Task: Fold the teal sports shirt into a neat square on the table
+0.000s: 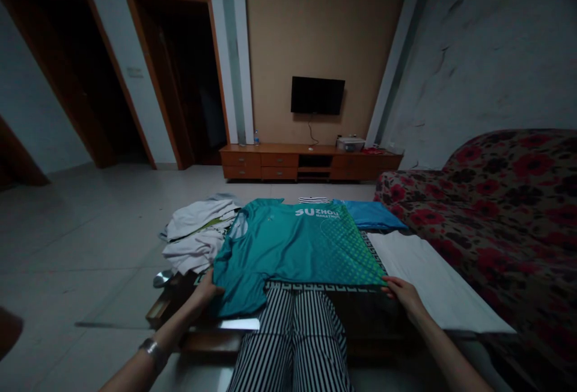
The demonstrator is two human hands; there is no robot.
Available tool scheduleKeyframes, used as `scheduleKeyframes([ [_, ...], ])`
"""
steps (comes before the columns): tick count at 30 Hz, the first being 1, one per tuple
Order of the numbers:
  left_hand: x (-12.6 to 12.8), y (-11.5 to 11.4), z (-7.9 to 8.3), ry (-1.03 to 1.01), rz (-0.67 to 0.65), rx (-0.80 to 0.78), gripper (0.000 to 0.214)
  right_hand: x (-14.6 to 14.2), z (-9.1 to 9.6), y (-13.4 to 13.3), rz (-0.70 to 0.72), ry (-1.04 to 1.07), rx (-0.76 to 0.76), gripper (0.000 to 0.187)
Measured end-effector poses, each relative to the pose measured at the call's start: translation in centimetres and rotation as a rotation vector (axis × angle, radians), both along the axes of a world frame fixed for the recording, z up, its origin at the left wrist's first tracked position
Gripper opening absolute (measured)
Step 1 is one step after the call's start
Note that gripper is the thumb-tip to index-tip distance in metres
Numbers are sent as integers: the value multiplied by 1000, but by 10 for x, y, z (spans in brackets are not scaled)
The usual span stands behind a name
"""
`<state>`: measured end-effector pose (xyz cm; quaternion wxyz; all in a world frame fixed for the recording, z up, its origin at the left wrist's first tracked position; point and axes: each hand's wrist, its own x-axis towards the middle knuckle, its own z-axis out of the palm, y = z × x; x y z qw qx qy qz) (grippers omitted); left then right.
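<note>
A teal-green T-shirt (288, 248) with white "SUZHOU MARATHON" lettering lies spread sideways across a low glass-topped table, its neck opening toward the left. Near its lower left, by a sleeve, my left hand (208, 291) has its fingers closed on the fabric; a wide silver band circles that wrist. My right hand (406, 297) pinches the hem corner at the lower right, where the print turns yellow-green. Between the two hands the cloth looks mostly flat, with a few soft wrinkles. The sleeve by my left hand drapes toward the table's near edge.
Rumpled white and grey clothes (198, 229) are piled on the left. To the right lie a flat white garment (437, 278) and a folded blue one (374, 216). A floral sofa (509, 217) borders the right side. A TV cabinet (279, 163) stands beyond.
</note>
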<state>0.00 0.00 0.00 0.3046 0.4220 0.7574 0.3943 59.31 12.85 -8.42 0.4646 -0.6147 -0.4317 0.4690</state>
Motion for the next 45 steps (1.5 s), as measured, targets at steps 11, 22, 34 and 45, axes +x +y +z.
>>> scheduleKeyframes([
  [11, 3, -62, -1, -172, 26, 152, 78, 30, 5, -48, -8, -46, 0, 38],
  [22, 15, -135, -17, -409, 45, -43, 57, 60, -3, -117, -53, -9, -71, 41],
  [34, 45, -177, -53, -722, 99, -31, 64, 66, -29, -160, -82, 52, -122, 47],
  [45, 64, -181, -79, -342, -154, -182, 45, 68, -31, -166, -173, 24, 10, 48],
])
